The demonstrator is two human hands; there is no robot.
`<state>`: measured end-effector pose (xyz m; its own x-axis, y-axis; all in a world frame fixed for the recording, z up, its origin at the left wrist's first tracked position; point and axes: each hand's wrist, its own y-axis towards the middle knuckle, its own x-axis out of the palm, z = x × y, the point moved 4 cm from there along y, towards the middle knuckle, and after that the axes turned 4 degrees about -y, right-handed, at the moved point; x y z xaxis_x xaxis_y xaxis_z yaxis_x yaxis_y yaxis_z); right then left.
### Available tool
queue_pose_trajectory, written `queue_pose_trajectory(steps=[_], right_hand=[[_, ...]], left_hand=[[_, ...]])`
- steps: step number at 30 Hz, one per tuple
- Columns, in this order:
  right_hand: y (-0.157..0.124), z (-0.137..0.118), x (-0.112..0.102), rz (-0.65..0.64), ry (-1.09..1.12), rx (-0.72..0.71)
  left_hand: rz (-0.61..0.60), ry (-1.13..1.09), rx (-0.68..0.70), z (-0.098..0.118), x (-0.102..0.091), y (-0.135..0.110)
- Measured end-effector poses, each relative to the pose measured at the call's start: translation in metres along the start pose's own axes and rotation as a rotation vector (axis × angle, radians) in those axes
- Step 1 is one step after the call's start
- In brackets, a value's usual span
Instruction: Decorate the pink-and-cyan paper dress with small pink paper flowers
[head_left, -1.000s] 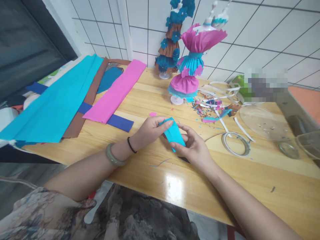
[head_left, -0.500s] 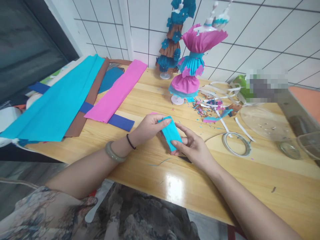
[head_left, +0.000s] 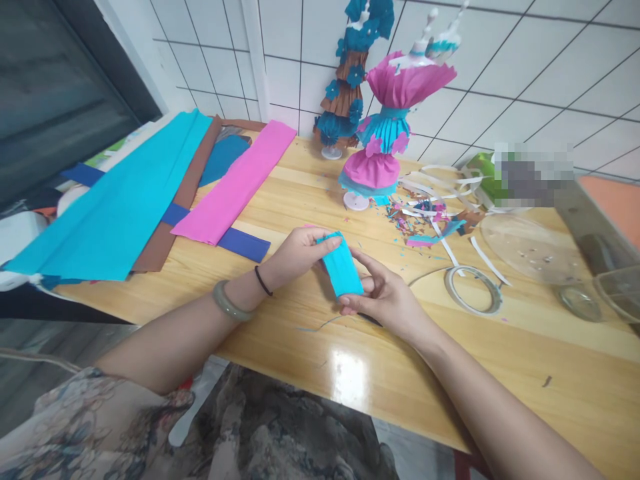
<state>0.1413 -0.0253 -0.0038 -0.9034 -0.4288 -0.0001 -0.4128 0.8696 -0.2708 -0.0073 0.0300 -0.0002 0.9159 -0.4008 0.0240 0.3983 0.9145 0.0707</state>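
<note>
A small folded strip of turquoise crepe paper (head_left: 342,268) is held between both hands above the table. My left hand (head_left: 303,252) pinches its upper end, the thumb lying on top and the fingers behind. At the lower right end my right hand (head_left: 385,287) is closed around it. The right thumb sits by the bottom edge and the other fingers are partly hidden behind the paper. A bit of pink (head_left: 316,227) shows past the left fingers; I cannot tell what it belongs to. A dark thin object (head_left: 371,321) lies under the right hand, mostly covered.
Large turquoise (head_left: 115,200), brown (head_left: 163,243), pink (head_left: 235,183) and dark blue (head_left: 245,244) paper pieces lie left. Two paper-dressed figures (head_left: 383,170) (head_left: 330,127) stand at the back. Paper scraps (head_left: 425,213), a tape roll (head_left: 473,291) and a round glass jar (head_left: 579,302) are on the right.
My right thumb has slid off the paper's face down to its lower edge. The paper's lower end now shows uncovered. My left hand keeps its pinch.
</note>
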Motion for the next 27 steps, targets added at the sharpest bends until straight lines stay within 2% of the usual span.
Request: queue_pose_trajectory(steps=[5,8,10,14,18,27], right_hand=[[0.0,0.003,0.002,-0.036,-0.002,-0.018],[-0.001,0.003,0.003,-0.052,-0.051,-0.157],[-0.003,0.002,0.001,-0.036,-0.167,-0.257],[-0.007,0.0,-0.002,-0.033,-0.405,-0.353],[-0.008,-0.008,-0.002,-0.05,-0.482,-0.478],[-0.007,-0.01,-0.002,-0.079,-0.435,-0.437]], left_hand=[[-0.01,-0.129,-0.078,-0.004,0.0,0.0],[-0.027,-0.209,-0.148,-0.008,0.0,0.001],[-0.051,-0.221,-0.203,-0.01,0.0,0.001],[-0.121,-0.195,-0.273,-0.01,0.003,-0.001],[-0.178,-0.202,-0.285,-0.006,0.007,-0.004],[-0.174,-0.227,-0.29,-0.004,0.007,-0.003]])
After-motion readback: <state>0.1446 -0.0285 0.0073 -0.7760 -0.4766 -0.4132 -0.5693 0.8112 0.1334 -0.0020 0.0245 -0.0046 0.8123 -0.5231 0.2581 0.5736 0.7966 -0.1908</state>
